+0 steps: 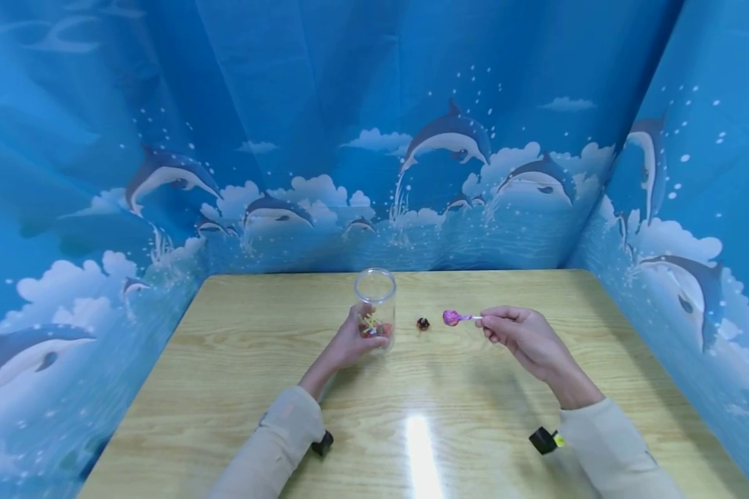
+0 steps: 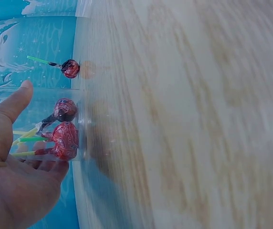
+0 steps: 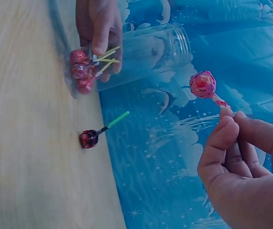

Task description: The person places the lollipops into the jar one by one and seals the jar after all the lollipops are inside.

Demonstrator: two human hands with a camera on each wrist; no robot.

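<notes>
My left hand (image 1: 349, 341) grips a clear plastic jar (image 1: 385, 310) low on its side; the jar stands upright on the table with its mouth uncovered. Several red-wrapped lollipops (image 2: 66, 138) sit in its bottom, their yellow and green sticks pointing up. To the right of the jar, my right hand (image 1: 527, 341) pinches the white stick of a pink-wrapped lollipop (image 1: 451, 318) between thumb and fingertips. This lollipop points left and is held above the table. Between the jar and the pink one, a dark red lollipop (image 3: 89, 139) stands on the table, its green stick up.
The light wood table (image 1: 237, 339) ends at a blue dolphin-print curtain (image 1: 324, 104) behind, with more of it at both sides. Small black devices (image 1: 543, 440) are on both wrists, by the pale sleeves. A bright reflection lies on the tabletop near the front.
</notes>
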